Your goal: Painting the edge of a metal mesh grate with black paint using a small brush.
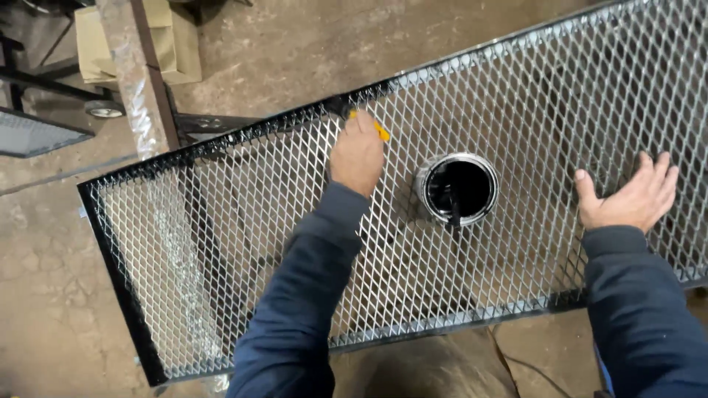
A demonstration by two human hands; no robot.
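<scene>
brush (379,130) w/ yellow handle, long axis diagonal, bristle end up-left on panel's far black frame | mesh panel (221,221) lying flat, open paint can (459,189) on it; concrete floor (44,295), workshop | L hand (358,156) fingers curled round handle, butt pokes out right | R hand (628,197) flat on mesh, fingers spread

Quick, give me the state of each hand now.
Left hand: closed on a yellow-handled brush at the black frame.
Right hand: open, flat on the mesh panel.

A yellow-handled brush (377,130) touches the black frame of a flat, silvery mesh panel (516,96).
</scene>
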